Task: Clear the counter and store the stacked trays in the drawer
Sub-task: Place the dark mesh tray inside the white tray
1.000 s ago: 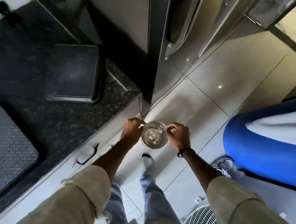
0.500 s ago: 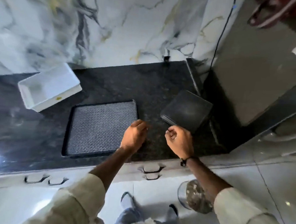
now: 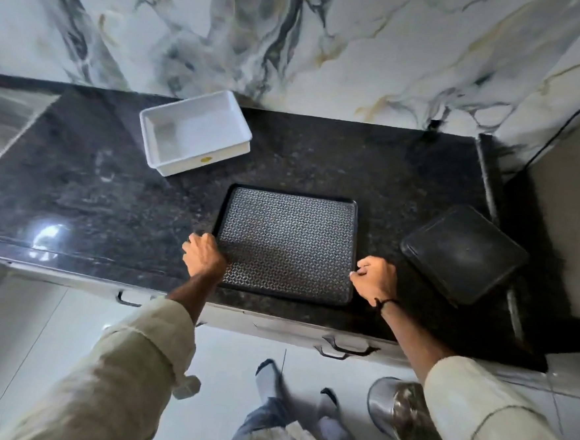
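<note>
- The dark speckled granite counter (image 3: 111,207) ran below a marble-patterned wall (image 3: 328,44).
- A black patterned tray (image 3: 285,245) lay flat on the counter near its front edge.
- A white plastic tub (image 3: 195,132) sat behind it to the left; a black square tray (image 3: 463,252) sat well to its right, overhanging the counter's end.
- The left hand (image 3: 203,255) gripped the patterned tray's left rim, fingers curled over it.
- The right hand (image 3: 375,280) was at the right rim, fingers curled shut; whether they held the rim could not be told.
- White drawers with handles (image 3: 345,347) sat below.
</note>
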